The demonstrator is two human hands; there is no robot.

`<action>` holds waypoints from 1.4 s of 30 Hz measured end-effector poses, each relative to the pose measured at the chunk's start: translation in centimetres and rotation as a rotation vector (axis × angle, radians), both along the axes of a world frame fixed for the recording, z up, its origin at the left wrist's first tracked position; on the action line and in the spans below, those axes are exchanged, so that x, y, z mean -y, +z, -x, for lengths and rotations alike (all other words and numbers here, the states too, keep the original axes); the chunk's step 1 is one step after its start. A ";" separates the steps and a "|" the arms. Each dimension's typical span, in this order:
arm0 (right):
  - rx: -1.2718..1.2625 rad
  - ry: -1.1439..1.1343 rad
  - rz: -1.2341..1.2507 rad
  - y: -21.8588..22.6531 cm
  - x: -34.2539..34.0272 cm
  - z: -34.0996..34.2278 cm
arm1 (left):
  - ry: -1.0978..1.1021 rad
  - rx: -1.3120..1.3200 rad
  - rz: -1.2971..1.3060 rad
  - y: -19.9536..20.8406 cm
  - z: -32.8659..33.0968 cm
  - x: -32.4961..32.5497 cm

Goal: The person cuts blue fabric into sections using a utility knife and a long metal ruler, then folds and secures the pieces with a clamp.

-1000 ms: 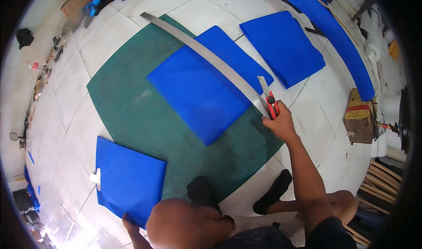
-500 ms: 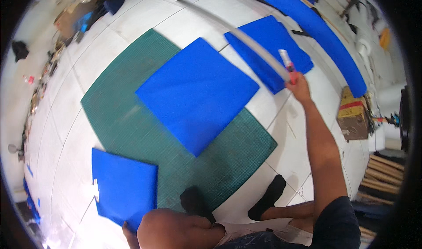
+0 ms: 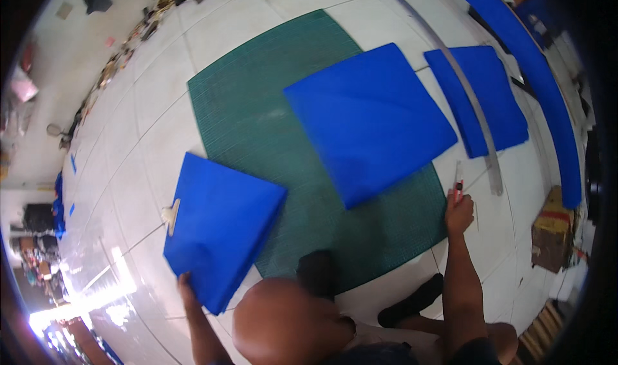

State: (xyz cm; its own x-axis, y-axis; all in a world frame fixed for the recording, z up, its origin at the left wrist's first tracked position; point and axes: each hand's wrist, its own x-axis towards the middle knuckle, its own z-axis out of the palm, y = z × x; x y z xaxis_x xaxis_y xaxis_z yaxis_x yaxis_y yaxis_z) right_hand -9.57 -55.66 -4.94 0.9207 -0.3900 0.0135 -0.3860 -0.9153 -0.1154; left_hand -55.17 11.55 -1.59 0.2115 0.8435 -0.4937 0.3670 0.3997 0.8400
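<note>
Clipped blue cloth (image 3: 225,226) is lying folded across the green mat's (image 3: 251,107) near-left edge, the left hand's (image 3: 186,289) thumb and fingers pinching its near edge while the right hand's (image 3: 459,215) fingers are wrapping a red knife (image 3: 459,190); it is looking light, soft and probably floppy, so the white clip's (image 3: 171,217) side and the opposite fold are seeming the surest holds

You have a brown-and-yellow box (image 3: 551,248) between three and four o'clock, wooden slats (image 3: 544,326) at four, bright glare on the pale tiled floor (image 3: 138,271) at eight, a dark boxy thing (image 3: 38,217) near nine, and a row of small clutter (image 3: 120,64) with a dark crumpled thing (image 3: 96,0) beyond at ten.
</note>
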 end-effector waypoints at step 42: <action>-0.004 -0.362 -1.297 3.6 -17.9 -1.3 | -0.776 0.439 0.371 -5.1 -51.0 22.4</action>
